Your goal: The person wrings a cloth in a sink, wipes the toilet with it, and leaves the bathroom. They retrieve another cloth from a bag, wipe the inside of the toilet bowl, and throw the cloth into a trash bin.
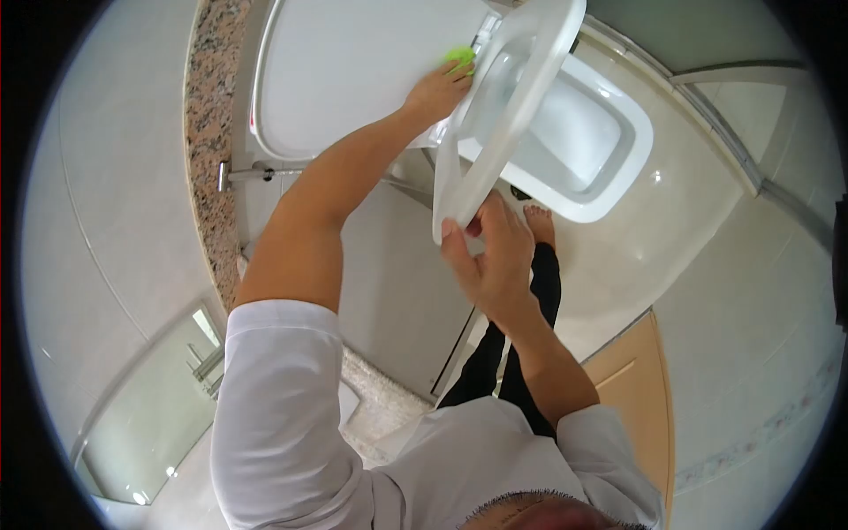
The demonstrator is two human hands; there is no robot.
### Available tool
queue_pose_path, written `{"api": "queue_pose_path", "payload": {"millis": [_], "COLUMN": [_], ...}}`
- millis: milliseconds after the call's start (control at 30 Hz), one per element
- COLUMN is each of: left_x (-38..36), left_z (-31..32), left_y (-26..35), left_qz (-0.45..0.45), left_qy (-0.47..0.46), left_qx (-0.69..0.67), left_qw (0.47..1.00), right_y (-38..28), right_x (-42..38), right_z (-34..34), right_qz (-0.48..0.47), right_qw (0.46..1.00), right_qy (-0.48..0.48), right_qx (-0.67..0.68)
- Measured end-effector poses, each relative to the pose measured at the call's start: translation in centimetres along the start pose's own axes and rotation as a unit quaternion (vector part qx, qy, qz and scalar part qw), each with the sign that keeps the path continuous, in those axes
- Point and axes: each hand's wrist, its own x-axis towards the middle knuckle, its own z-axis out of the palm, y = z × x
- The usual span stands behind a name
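Note:
My left hand (440,93) is closed on a bright green sponge (459,58), pressing it near the hinge side of the raised white toilet lid (353,71). Much of the sponge is hidden under my fingers. My right hand (499,256) grips the near end of the white toilet seat (508,146) between thumb and fingers. The seat is tilted up, standing apart from the rim of the toilet bowl (640,132). Between lid and seat lie the hinges (484,31).
A speckled granite ledge (210,115) runs along the left, with a metal fitting (238,175) below it. A shower enclosure rail (720,137) is on the right. A mirror (146,424), a fluffy mat (380,397) and a wooden door (632,380) lie nearer me.

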Motion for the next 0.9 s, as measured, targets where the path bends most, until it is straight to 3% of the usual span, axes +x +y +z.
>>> {"api": "queue_pose_path", "payload": {"millis": [167,233,400,500,567,633,700,733,800,900], "left_x": [4.4,2.7,-7.4,-8.6,-4.6,0.6,4.0,4.2,4.0,-1.8], "left_z": [-4.9,-8.6,-17.7,-19.1,-18.1,-12.4,-10.2,-9.7,-9.2,-16.0], "left_y": [-6.8,-10.6,-13.6,-14.5,-13.7,-13.7,-13.8,-14.4,-15.2,-17.6], "left_qz": [-0.062,-0.065,-0.145,-0.2,-0.153,-0.171,0.01,-0.001,-0.15,-0.212], "left_qy": [0.058,0.083,0.03,0.055,0.034,0.131,0.181,0.183,0.115,0.156], "left_qx": [0.101,0.113,0.192,0.092,0.286,0.081,0.176,0.179,0.101,0.141], "left_qw": [0.991,0.988,0.97,0.974,0.945,0.973,0.967,0.967,0.977,0.954], "right_y": [0.9,0.8,0.9,0.8,0.5,0.5,0.4,0.4,0.5,0.3], "right_x": [0.1,-0.1,0.5,0.5,0.7,0.9,1.0,1.0,1.0,0.6], "right_z": [0.1,0.1,-0.8,-0.7,-0.2,0.0,0.2,0.0,-0.5,-0.2], "right_qz": [-0.027,-0.024,-0.033,-0.029,-0.032,-0.038,-0.046,-0.048,-0.049,-0.017], "right_qw": [1.0,1.0,0.999,0.999,0.999,0.999,0.998,0.998,0.999,0.999], "right_qy": [0.004,-0.005,-0.01,-0.021,-0.016,-0.022,-0.032,-0.026,-0.019,-0.021], "right_qx": [0.009,0.009,0.008,0.01,0.016,0.003,-0.01,-0.01,-0.004,0.023]}}
